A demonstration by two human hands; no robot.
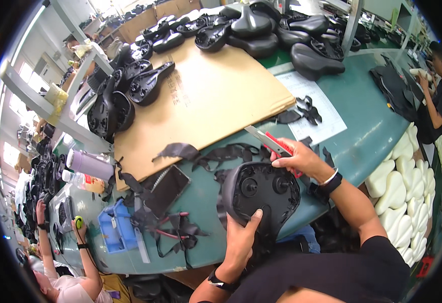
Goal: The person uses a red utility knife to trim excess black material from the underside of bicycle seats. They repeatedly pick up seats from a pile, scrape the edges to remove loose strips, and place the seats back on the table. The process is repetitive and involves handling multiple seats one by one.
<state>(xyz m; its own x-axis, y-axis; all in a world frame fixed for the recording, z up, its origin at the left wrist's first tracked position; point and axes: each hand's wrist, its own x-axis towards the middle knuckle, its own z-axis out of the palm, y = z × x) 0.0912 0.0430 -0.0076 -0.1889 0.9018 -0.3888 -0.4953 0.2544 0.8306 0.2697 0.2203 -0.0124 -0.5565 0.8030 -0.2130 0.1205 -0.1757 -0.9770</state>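
Note:
My left hand [241, 238] grips a black bicycle saddle [269, 198] by its lower left side, thumb across the underside. The saddle is turned bottom up, so two round fittings show near its wide end. In my right hand [304, 162] is a red utility knife [277, 143], its blade out and pointing up and left, above the saddle's far rim. Cut black strips of cover material [236, 152] lie just beyond the saddle. The saddle's narrow end is partly hidden by my left hand and dark clothing.
Many black saddles [251, 22] line the back around a cardboard sheet [216, 96]. At left stand a blue bin [116, 228], a bottle [84, 182] and a purple tumbler [91, 164]. Pale foam pads [402, 187] are piled at right. Other people work at both sides.

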